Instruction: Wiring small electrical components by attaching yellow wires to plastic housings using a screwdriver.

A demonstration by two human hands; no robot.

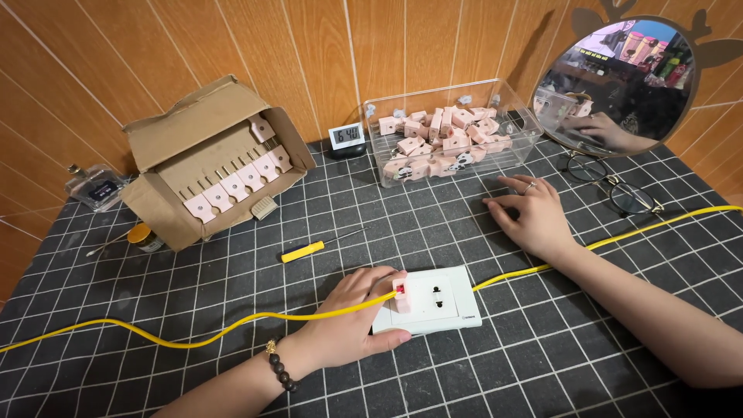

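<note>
Left hand [348, 321] curled around left end of white socket plate [429, 300] at mat's near centre, fingers pinching small pink plug [401, 294]; yellow cable [193, 331] trailing left and right. Right hand [534, 217] flat on black grid mat [542, 364], fingers spread, near clear box of pink plugs [449, 131]. Yellow screwdriver [309, 249] just beyond socket plate

A white socket plate [433, 302] lies flat at six o'clock, a small pink plug [402, 295] upright on its left edge, yellow cable [232, 329] trailing toward eight o'clock.
</note>
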